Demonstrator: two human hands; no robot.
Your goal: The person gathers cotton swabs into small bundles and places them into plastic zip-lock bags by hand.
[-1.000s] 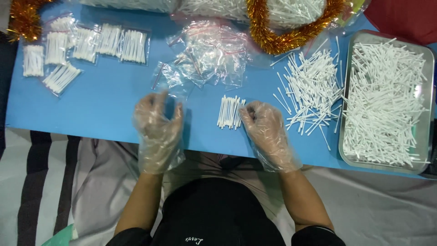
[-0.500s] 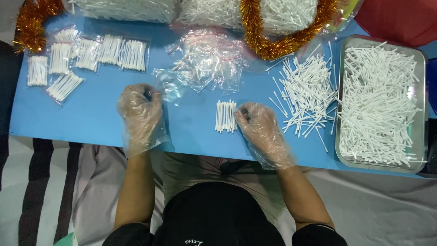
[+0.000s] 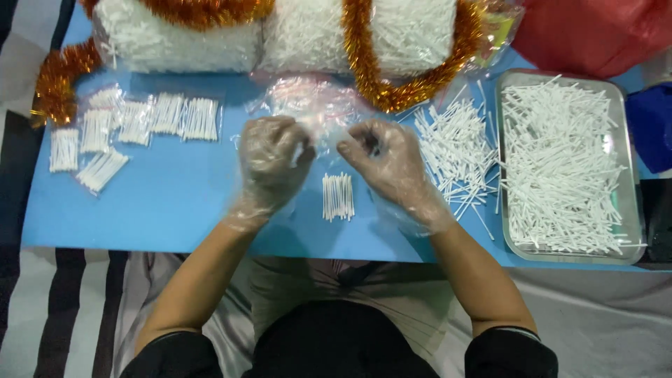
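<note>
Both my hands wear thin clear plastic gloves. My left hand (image 3: 269,161) and my right hand (image 3: 392,164) are raised side by side over the blue table (image 3: 175,210), fingers pinched on a small clear plastic bag (image 3: 323,140) stretched between them. Just below them a small aligned bundle of white sticks (image 3: 338,197) lies on the table, untouched. Behind the hands sits a crumpled pile of empty clear bags (image 3: 315,101).
Several filled stick packets (image 3: 133,126) lie at the far left. Loose white sticks (image 3: 455,150) are scattered to the right, beside a metal tray (image 3: 633,210) full of sticks. Big bags of sticks wrapped in orange tinsel (image 3: 392,77) line the back edge.
My left hand moved right and up from the table; my right hand left the stick bundle and rose. Both now meet on a clear bag above the bundle.
</note>
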